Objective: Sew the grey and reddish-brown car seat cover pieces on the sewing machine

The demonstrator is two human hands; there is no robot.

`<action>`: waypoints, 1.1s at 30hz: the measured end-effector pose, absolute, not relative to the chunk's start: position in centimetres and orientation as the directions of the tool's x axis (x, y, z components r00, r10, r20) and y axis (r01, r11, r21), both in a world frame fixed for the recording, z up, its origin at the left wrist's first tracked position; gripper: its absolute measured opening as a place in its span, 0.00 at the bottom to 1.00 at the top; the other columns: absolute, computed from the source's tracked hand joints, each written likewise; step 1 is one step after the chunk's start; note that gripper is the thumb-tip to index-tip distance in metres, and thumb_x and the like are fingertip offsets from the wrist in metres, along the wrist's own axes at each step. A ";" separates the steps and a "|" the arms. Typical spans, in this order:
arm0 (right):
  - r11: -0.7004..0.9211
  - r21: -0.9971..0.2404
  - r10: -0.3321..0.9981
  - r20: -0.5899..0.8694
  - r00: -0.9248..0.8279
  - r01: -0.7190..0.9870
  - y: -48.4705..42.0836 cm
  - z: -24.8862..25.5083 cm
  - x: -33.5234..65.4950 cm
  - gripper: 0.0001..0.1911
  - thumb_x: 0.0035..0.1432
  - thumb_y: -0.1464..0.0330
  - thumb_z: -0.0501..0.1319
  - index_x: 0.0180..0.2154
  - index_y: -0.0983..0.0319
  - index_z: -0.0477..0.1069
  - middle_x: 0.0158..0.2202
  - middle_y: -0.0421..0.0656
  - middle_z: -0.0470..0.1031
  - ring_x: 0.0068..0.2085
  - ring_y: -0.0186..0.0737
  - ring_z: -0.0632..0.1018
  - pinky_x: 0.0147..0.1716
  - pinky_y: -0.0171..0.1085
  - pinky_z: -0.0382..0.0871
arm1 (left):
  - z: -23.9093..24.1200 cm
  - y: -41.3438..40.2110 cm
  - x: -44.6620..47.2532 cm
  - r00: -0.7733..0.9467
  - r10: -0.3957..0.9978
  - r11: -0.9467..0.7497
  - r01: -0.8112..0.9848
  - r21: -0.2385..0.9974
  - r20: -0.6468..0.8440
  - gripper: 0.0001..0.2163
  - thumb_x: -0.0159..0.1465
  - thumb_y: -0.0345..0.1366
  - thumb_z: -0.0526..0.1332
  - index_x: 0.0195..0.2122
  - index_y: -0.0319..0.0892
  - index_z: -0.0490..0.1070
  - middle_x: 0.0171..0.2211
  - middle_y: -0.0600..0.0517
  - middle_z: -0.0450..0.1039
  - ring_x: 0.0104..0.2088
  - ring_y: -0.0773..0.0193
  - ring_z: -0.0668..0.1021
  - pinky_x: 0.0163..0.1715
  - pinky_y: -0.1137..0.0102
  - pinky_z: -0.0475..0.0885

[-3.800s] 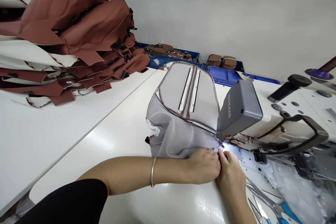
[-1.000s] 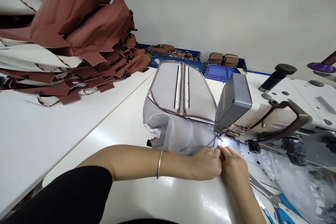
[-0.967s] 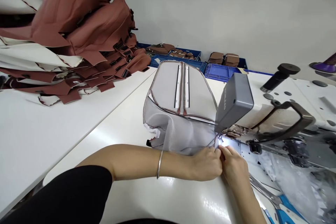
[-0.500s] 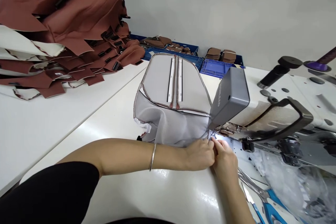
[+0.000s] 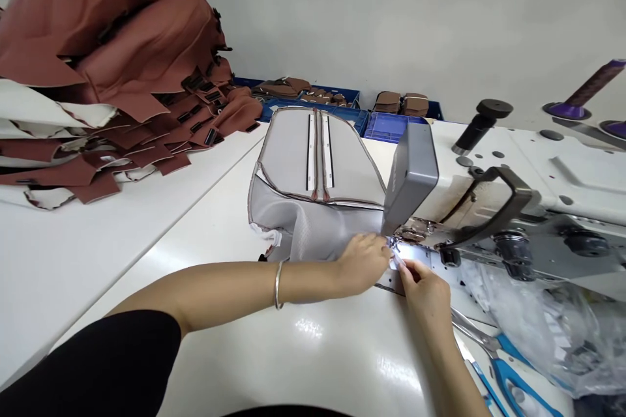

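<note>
A grey seat cover (image 5: 332, 231) with brown-edged seams lies with its underside up on the white table, its right edge beneath the head of a sewing machine (image 5: 411, 172). My left hand (image 5: 362, 264) is closed on the cover's near edge, just left of the lit needle area; its fingertips are partly hidden. To the right of it, my right hand (image 5: 426, 288) pinches a small whitish strip (image 5: 396, 259) at the cover's edge, close to the presser foot. Two white strips with dark edges run along the cover's middle seam.
Large scissors (image 5: 489, 345) with blue handles lie right of my right forearm, beside a clear plastic bag (image 5: 528, 319). Reddish-brown cover pieces (image 5: 137, 71) are heaped at the left. Blue crates (image 5: 391, 127) with brown pieces stand by the wall. Thread cones (image 5: 581, 94) rise at the right.
My left hand has shifted slightly left and up, apart from the right hand. A whitish strip now shows at my right fingertips. The view has turned slightly right.
</note>
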State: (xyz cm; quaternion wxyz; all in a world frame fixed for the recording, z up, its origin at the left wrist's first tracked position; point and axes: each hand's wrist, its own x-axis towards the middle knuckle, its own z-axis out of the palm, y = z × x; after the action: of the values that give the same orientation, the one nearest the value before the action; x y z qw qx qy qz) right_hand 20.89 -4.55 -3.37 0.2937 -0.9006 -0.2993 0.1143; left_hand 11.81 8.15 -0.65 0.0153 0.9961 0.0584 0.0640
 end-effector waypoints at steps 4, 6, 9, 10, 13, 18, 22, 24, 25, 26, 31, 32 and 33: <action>-0.620 -0.630 0.616 -0.020 0.788 0.468 -4.7 -3.5 21.1 0.17 0.56 0.58 0.51 0.35 0.57 0.75 0.32 0.40 0.77 0.33 0.41 0.75 0.33 0.36 0.60 | 0.5 9.0 11.0 0.997 0.015 -0.999 0.019 -0.050 0.076 0.08 0.63 0.27 0.51 0.37 0.37 0.69 0.38 0.45 0.68 0.41 0.56 0.69 0.38 0.63 0.65; -0.615 -0.630 0.619 -0.013 0.785 0.474 -4.8 -3.6 21.1 0.16 0.56 0.59 0.51 0.36 0.57 0.75 0.32 0.41 0.78 0.33 0.42 0.75 0.33 0.36 0.60 | 0.5 9.3 11.0 0.996 -0.062 -0.997 -0.058 -0.059 0.064 0.08 0.62 0.25 0.51 0.37 0.36 0.69 0.37 0.44 0.69 0.40 0.58 0.70 0.37 0.66 0.65; -0.601 -0.626 0.633 0.006 0.774 0.496 -4.8 -3.7 21.2 0.16 0.56 0.61 0.52 0.36 0.57 0.76 0.32 0.42 0.78 0.34 0.44 0.76 0.33 0.37 0.61 | -0.1 9.1 11.5 0.991 -0.125 -0.991 -0.123 -0.044 0.051 0.08 0.62 0.26 0.51 0.34 0.35 0.69 0.33 0.45 0.69 0.37 0.60 0.71 0.35 0.68 0.66; -0.593 -0.625 0.640 0.015 0.768 0.507 -4.8 -3.8 21.3 0.15 0.56 0.61 0.52 0.35 0.57 0.76 0.32 0.42 0.78 0.34 0.44 0.76 0.32 0.37 0.61 | -0.4 8.9 11.7 0.990 -0.131 -0.991 -0.129 -0.044 0.045 0.08 0.62 0.26 0.51 0.33 0.35 0.69 0.32 0.45 0.69 0.36 0.60 0.71 0.33 0.68 0.66; -0.568 -0.623 0.657 0.051 0.752 0.538 -4.8 -3.9 21.2 0.15 0.56 0.62 0.52 0.35 0.58 0.76 0.32 0.42 0.78 0.32 0.44 0.76 0.32 0.37 0.61 | -1.2 8.0 12.0 0.989 -0.148 -0.988 -0.147 -0.052 0.026 0.06 0.59 0.24 0.53 0.30 0.34 0.69 0.29 0.45 0.68 0.34 0.60 0.71 0.30 0.68 0.66; -0.485 -0.603 0.718 0.140 0.682 0.634 -4.8 -3.8 20.7 0.16 0.60 0.65 0.48 0.35 0.60 0.75 0.34 0.44 0.77 0.33 0.40 0.74 0.32 0.35 0.61 | -1.7 6.9 11.8 0.986 -0.136 -0.990 -0.132 -0.042 0.098 0.08 0.56 0.22 0.52 0.29 0.34 0.69 0.28 0.45 0.68 0.32 0.60 0.71 0.31 0.66 0.66; -0.385 -0.549 0.818 0.169 0.549 0.742 -4.8 -3.5 20.6 0.15 0.57 0.71 0.48 0.33 0.60 0.74 0.35 0.44 0.74 0.36 0.39 0.72 0.32 0.34 0.59 | -1.9 6.9 11.6 0.986 -0.134 -0.991 -0.131 -0.041 0.101 0.09 0.56 0.21 0.51 0.31 0.34 0.69 0.29 0.46 0.67 0.33 0.60 0.71 0.32 0.67 0.66; -0.363 -0.527 0.845 0.161 0.509 0.768 -4.9 -3.3 20.7 0.14 0.55 0.74 0.49 0.32 0.59 0.73 0.35 0.43 0.72 0.36 0.38 0.70 0.31 0.33 0.57 | -1.9 6.9 11.6 0.989 -0.127 -0.991 -0.125 -0.040 0.077 0.09 0.56 0.21 0.50 0.32 0.34 0.69 0.29 0.46 0.67 0.34 0.60 0.71 0.31 0.67 0.66; -0.360 -0.508 0.857 0.150 0.492 0.782 -4.9 -3.1 20.8 0.15 0.54 0.76 0.49 0.31 0.59 0.73 0.34 0.42 0.72 0.36 0.37 0.70 0.30 0.33 0.56 | -1.9 6.9 11.6 0.990 -0.124 -0.992 -0.122 -0.034 0.066 0.09 0.55 0.21 0.50 0.31 0.34 0.68 0.29 0.46 0.67 0.34 0.60 0.71 0.31 0.67 0.66; -0.364 -0.480 0.868 0.136 0.478 0.798 -4.9 -3.0 20.9 0.15 0.53 0.77 0.49 0.32 0.58 0.72 0.34 0.41 0.71 0.36 0.37 0.69 0.29 0.33 0.55 | -1.9 6.9 11.7 0.992 -0.116 -0.993 -0.114 -0.025 0.059 0.09 0.55 0.21 0.51 0.31 0.35 0.68 0.29 0.46 0.68 0.34 0.60 0.71 0.31 0.67 0.66; -0.409 -0.332 0.887 0.075 0.456 0.850 -4.9 -2.6 21.2 0.16 0.53 0.78 0.49 0.33 0.57 0.72 0.36 0.40 0.70 0.37 0.37 0.69 0.26 0.33 0.53 | -1.7 6.9 11.8 0.995 -0.086 -0.996 -0.086 -0.006 0.054 0.07 0.55 0.21 0.52 0.30 0.34 0.67 0.30 0.45 0.68 0.34 0.60 0.71 0.31 0.67 0.66; -0.414 -0.324 0.885 0.075 0.460 0.850 -4.9 -2.5 21.2 0.16 0.53 0.78 0.49 0.33 0.57 0.72 0.36 0.40 0.71 0.38 0.37 0.69 0.26 0.33 0.53 | -1.7 7.0 11.8 0.994 -0.093 -0.996 -0.093 -0.007 0.056 0.06 0.54 0.21 0.52 0.29 0.35 0.67 0.30 0.45 0.68 0.34 0.59 0.71 0.31 0.67 0.66; -0.419 -0.320 0.882 0.078 0.464 0.850 -4.8 -2.5 21.3 0.16 0.53 0.77 0.50 0.34 0.56 0.73 0.36 0.40 0.71 0.38 0.37 0.69 0.26 0.33 0.53 | -1.6 7.0 11.8 0.993 -0.104 -0.995 -0.103 -0.008 0.057 0.06 0.54 0.21 0.53 0.28 0.35 0.66 0.29 0.46 0.68 0.34 0.59 0.70 0.31 0.67 0.65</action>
State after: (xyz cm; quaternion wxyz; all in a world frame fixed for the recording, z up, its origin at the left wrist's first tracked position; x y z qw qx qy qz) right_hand 21.28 -4.84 -2.53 0.1589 -0.8407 -0.5151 0.0510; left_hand 11.81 7.00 -1.62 -0.0024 0.9982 -0.0518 0.0287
